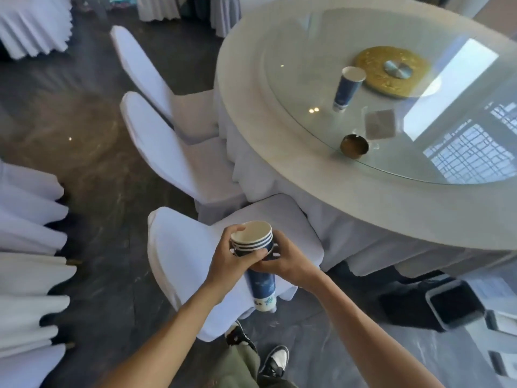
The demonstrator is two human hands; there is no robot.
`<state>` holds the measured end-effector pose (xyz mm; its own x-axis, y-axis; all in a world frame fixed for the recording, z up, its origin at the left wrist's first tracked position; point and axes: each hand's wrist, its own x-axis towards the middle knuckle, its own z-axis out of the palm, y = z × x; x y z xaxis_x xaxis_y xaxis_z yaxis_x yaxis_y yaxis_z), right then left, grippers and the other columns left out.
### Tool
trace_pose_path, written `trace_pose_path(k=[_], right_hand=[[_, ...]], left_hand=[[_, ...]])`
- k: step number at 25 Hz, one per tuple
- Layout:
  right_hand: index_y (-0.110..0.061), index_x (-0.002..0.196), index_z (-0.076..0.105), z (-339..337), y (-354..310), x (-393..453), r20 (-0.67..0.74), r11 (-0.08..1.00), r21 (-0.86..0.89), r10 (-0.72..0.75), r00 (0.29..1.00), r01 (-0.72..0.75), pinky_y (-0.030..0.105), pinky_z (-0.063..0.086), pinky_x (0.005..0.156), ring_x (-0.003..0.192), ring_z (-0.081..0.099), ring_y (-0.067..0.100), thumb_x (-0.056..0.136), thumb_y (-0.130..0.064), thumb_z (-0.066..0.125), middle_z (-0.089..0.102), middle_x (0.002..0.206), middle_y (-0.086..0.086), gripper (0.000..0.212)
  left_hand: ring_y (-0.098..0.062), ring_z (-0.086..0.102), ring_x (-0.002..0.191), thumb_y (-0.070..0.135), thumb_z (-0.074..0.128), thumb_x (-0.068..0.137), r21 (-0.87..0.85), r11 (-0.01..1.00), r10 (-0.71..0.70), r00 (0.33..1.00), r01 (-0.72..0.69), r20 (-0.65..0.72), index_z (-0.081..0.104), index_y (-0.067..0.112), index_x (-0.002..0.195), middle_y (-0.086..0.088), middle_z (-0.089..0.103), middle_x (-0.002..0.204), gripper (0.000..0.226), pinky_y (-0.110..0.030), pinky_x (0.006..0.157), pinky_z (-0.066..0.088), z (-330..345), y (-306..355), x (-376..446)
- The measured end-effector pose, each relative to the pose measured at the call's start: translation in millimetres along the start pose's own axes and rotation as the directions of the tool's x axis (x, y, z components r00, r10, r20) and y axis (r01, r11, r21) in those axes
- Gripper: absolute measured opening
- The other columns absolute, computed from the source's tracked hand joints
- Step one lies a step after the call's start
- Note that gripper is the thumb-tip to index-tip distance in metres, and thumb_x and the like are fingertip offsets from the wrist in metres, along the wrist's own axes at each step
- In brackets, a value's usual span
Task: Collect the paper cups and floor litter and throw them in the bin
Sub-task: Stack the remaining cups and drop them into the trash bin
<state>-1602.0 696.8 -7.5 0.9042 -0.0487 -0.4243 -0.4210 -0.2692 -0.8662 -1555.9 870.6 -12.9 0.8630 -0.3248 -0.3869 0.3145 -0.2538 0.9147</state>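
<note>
Banquet room, dark marbled floor; round counter draped in white cloth, glass turntable on top. We stand beside a white-covered chair.

Task item: a stack of paper cups, navy blue outside with pale print and a white band at the base, cream-white inside. We count four nested rims at the top of the stack. The stack hangs upright, mouth up, over the seat of the nearest chair.

Hands: the left hand wraps the upper stack just under the rims, thumb across the front; the right hand closes on the same stack from the opposite side, fingertips meeting the left hand. Both grip the cups.

One further cup of the same pattern stands alone on the turntable, upright and apparently empty, touching or just beside a gold disc.

Other counts:
- covered chairs tucked at the counter: three in view.
- one small brass-coloured bowl at the turntable edge.
- one clear square stand just beside the bowl.
- one grey bin on the floor, lower right, open top, dark liner, near the counter skirt.

Our two shoes, black and white, show below the forearms.
</note>
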Motion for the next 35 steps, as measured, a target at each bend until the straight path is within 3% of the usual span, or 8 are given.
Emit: trace_pose_path(k=[4,9,15,19,26,29,32,35], right_hand=[[-0.018,0.141,0.049,-8,20,25,0.075,0.994,-0.079,0.079,0.994,-0.073,0.035,0.062,0.093,0.111,0.071,0.022,0.075,-0.011,0.09,0.066,0.128,0.005,0.079],[-0.016,0.142,0.047,-23,46,41,0.158,0.958,-0.21,0.232,0.96,-0.196,0.025,0.061,0.083,0.097,0.073,0.007,0.075,-0.007,0.091,0.07,0.12,0.003,0.08],[-0.021,0.146,0.047,-46,83,97,0.406,0.864,-0.395,0.469,0.784,-0.312,0.043,0.055,0.106,0.119,0.068,0.022,0.077,-0.02,0.087,0.062,0.138,0.006,0.08],[-0.013,0.141,0.053,-27,136,133,0.506,0.824,-0.564,0.391,0.769,-0.047,0.038,0.051,0.108,0.123,0.063,0.021,0.082,-0.012,0.08,0.063,0.134,0.005,0.065],[-0.012,0.125,0.066,-13,228,189,0.572,0.876,-0.445,0.437,0.694,-0.185,0.036,0.058,0.096,0.103,0.071,0.023,0.083,0.006,0.07,0.073,0.121,0.014,0.046],[-0.008,0.134,0.059,0,265,217,0.536,0.871,-0.347,0.489,0.688,-0.349,0.033,0.062,0.078,0.091,0.07,0.024,0.088,0.012,0.062,0.064,0.129,0.028,0.05],[-0.024,0.154,0.039,21,306,251,0.409,0.74,-0.672,0.35,0.843,0.018,0.038,0.055,0.079,0.1,0.066,0.03,0.095,-0.011,0.065,0.048,0.144,0.019,0.066],[-0.031,0.161,0.027,48,330,271,0.503,0.427,-0.821,0.226,0.834,0.379,0.04,0.055,0.08,0.107,0.065,0.036,0.099,-0.022,0.061,0.026,0.16,0.013,0.071]], left_hand=[[-0.002,0.066,0.111,0.035,0.091,0.078,-0.086,0.993,-0.085,0.994,0.079,-0.069,0.056,0.032,0.123,0.012,0.068,0.122,0.056,-0.015,0.081,0.059,16,-37,12],[-0.013,0.068,0.113,0.047,0.084,0.082,-0.186,0.965,-0.212,0.966,0.183,-0.148,0.058,0.025,0.129,0.007,0.068,0.126,0.057,-0.011,0.076,0.059,47,-62,15],[-0.01,0.07,0.103,0.059,0.089,0.065,-0.287,0.904,-0.403,0.856,0.318,-0.323,0.066,0.031,0.111,0.013,0.073,0.11,0.059,-0.029,0.085,0.059,86,-121,9],[-0.019,0.074,0.099,0.039,0.098,0.064,-0.387,0.862,-0.482,0.768,0.329,-0.421,0.07,0.027,0.102,0.004,0.076,0.103,0.049,-0.025,0.078,0.055,124,-177,33],[0.001,0.071,0.099,0.026,0.097,0.068,-0.496,0.829,-0.503,0.734,0.26,-0.456,0.06,0.028,0.121,0.006,0.072,0.116,0.064,-0.021,0.084,0.055,150,-258,78],[-0.002,0.07,0.103,0.025,0.095,0.073,-0.475,0.837,-0.504,0.724,0.273,-0.471,0.058,0.026,0.125,0.005,0.071,0.116,0.064,-0.022,0.084,0.057,151,-292,91],[-0.018,0.072,0.107,0.033,0.094,0.074,-0.507,0.817,-0.537,0.682,0.274,-0.496,0.059,0.021,0.123,-0.003,0.071,0.116,0.061,-0.023,0.08,0.056,151,-321,96],[-0.021,0.071,0.107,0.028,0.093,0.077,-0.521,0.807,-0.55,0.674,0.278,-0.493,0.058,0.019,0.121,-0.007,0.069,0.117,0.057,-0.02,0.077,0.055,155,-335,100]])
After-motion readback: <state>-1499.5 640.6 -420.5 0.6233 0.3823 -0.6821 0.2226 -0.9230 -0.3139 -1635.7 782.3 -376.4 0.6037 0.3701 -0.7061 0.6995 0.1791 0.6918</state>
